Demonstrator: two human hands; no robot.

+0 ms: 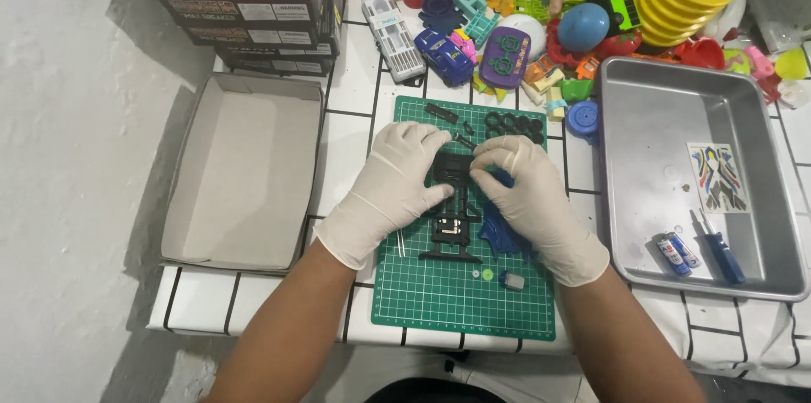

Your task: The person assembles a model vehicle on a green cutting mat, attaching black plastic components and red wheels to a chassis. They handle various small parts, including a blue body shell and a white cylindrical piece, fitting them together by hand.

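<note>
Stack of dark printed boxes (253,6) top left, small white labels on their sides; open grey cardboard lid (245,171) below them. Colour sticker sheet (718,176) in metal tray (650,99), right. Left hand (397,183) & right hand (528,200), both in white gloves, fingers curled, pinch black toy chassis (454,200) at mat centre. Green cutting mat (465,302) on white tiled table (355,99); grey wall left.
</note>
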